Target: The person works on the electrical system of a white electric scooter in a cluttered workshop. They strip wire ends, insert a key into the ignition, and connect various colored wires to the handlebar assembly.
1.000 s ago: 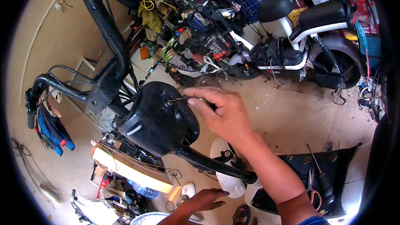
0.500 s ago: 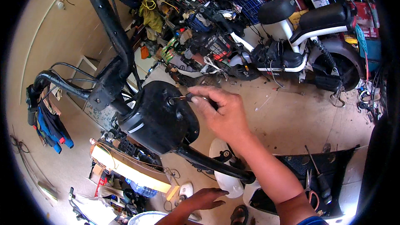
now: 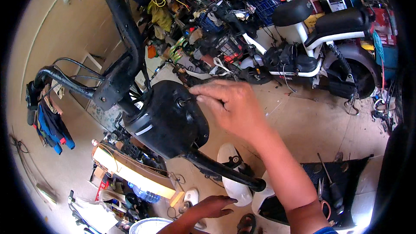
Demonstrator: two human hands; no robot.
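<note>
My right hand is closed in a pinch at the right side of the black front housing of a scooter. The key it held a moment earlier is hidden by the fingers now. A round metal lock sits uncovered in the housing, just left of the fingertips. Above the housing rise bent black handlebars with cables. Low in the view, my left hand is open with outstretched fingers, holding nothing, beside a white mudguard.
On the black footboard at right lie a screwdriver and orange-handled scissors. A white and black electric scooter stands behind, near heaped parts and a blue crate. A wooden bench is at lower left.
My right fingers have moved away from the lock, up along the housing's edge, and no key shows in the lock. The view has shifted slightly. My left hand stays nearly still.
</note>
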